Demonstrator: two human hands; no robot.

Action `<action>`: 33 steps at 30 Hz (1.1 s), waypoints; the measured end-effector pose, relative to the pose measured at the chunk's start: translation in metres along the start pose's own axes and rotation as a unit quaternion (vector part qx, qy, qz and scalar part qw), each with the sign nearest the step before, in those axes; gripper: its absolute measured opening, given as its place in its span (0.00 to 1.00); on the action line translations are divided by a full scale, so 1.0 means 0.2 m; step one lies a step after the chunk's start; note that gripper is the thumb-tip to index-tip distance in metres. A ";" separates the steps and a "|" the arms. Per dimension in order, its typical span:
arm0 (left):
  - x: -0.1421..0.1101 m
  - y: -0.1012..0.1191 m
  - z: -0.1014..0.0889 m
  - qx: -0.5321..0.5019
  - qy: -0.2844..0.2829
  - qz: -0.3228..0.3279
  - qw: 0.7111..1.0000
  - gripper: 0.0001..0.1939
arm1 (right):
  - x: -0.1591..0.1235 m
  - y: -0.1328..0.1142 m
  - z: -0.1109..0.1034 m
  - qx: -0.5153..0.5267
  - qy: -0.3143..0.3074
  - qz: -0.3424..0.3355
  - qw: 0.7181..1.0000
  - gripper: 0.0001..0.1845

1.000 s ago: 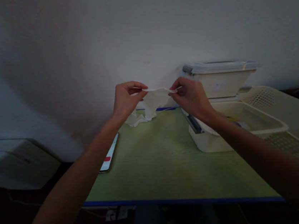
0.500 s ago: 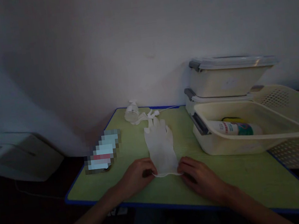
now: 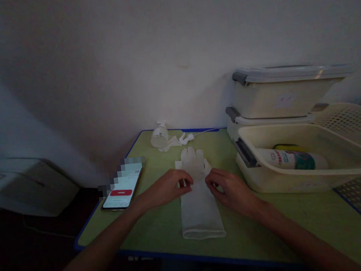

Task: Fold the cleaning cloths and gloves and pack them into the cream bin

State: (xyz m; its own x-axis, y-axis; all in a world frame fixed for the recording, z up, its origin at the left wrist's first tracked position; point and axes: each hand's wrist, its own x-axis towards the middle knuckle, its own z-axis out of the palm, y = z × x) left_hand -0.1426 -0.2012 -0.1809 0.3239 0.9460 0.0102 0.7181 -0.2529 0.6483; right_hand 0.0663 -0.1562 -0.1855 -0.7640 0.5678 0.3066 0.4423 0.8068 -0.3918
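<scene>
A white disposable glove point(image 3: 200, 209) lies flat on the green tabletop, its fingers pointing at the wall and its cuff towards me. My left hand point(image 3: 174, 184) is over the glove's left side near the palm, fingers bent, with a gap between thumb and fingertips. On the opposite side, my right hand point(image 3: 228, 185) has its bent fingertips at the glove's right edge, and a dark gap shows between thumb and fingers. Neither hand visibly grips the material. Part of the glove's palm edge is hidden behind my fingers.
A phone point(image 3: 122, 192) with a lit screen lies at left. A clear cup-like item point(image 3: 159, 137) and a white spray nozzle point(image 3: 186, 138) are near the wall. At right, an open bin point(image 3: 302, 178) holds a white bottle point(image 3: 282, 158), before stacked lidded boxes point(image 3: 280, 98) and a perforated basket point(image 3: 358, 128).
The glove went from being held up by its cuff to lying flat on the table. My hands let go of the cuff and moved forward to the glove's palm sides.
</scene>
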 end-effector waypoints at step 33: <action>0.24 -0.18 0.11 0.125 0.337 -0.032 0.933 0.11 | 0.19 0.32 0.20 0.164 0.189 0.167 0.954 0.12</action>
State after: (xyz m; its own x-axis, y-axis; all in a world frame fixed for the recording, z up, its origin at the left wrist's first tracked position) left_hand -0.1385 -0.1512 -0.2205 -0.1251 0.8522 0.5080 0.8710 -0.1508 0.4675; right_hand 0.0471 -0.0891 -0.2338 -0.3553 0.8527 0.3828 0.4137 0.5107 -0.7537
